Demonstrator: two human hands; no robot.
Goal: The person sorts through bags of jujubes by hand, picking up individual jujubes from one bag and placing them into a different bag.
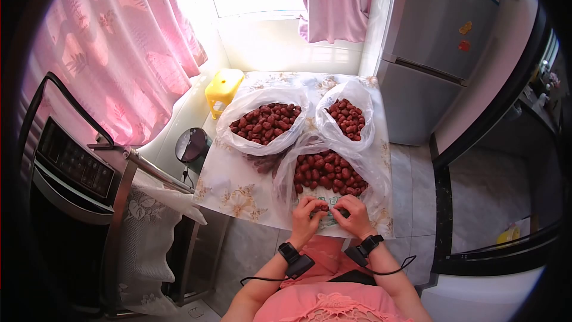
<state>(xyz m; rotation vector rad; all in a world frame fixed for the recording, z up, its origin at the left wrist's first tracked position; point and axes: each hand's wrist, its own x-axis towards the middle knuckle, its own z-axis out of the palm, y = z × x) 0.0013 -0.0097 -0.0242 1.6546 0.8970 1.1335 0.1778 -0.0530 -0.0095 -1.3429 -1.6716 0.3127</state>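
Between the thumb and fingers of my left hand is a dried red date. My right hand is just beside it, its fingers drawn together in a pinch; anything in them is too small to make out. Both hands are at the table's near edge, over the mouth of an open clear plastic bag full of red dates. Farther back are a larger white bag of dates on the left and a smaller bag of dates on the right.
The bags stand on a table with a floral cloth. A yellow stool and a dark round-topped bin are to its left. A grey refrigerator stands at right, a black oven-like appliance at far left.
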